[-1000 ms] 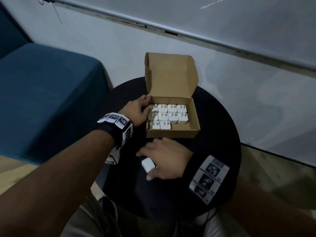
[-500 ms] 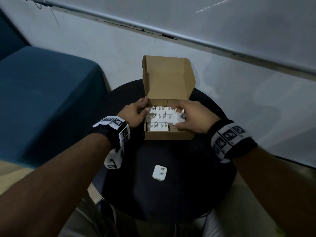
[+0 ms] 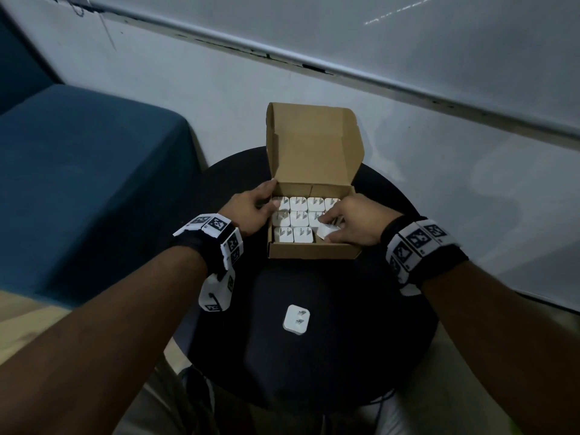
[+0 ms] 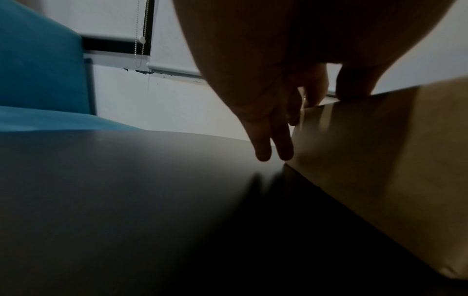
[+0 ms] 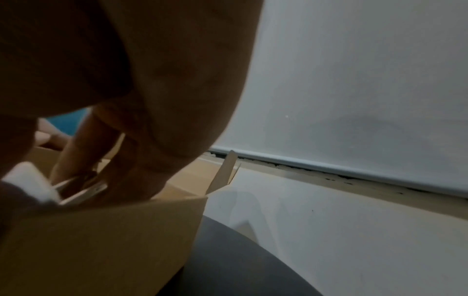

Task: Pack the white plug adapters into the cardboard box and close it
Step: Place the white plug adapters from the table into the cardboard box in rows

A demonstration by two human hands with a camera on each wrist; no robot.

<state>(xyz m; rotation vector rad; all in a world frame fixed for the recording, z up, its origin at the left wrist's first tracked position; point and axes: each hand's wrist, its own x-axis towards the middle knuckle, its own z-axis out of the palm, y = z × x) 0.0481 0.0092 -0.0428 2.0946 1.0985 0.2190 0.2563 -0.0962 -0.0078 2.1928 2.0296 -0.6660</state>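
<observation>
Adapter (image 3: 327, 232) between right fingers (image 3: 326, 218)

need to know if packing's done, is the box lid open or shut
Open: the lid stands upright behind the box, adapters showing inside, and one adapter lies on the table.

Both forearms were bare. The left wrist (image 3: 208, 238) wore a black band ringed with white tiles printed with black square markers, a white tagged unit hanging beneath it. The right wrist (image 3: 419, 246) wore a matching marker band.
</observation>
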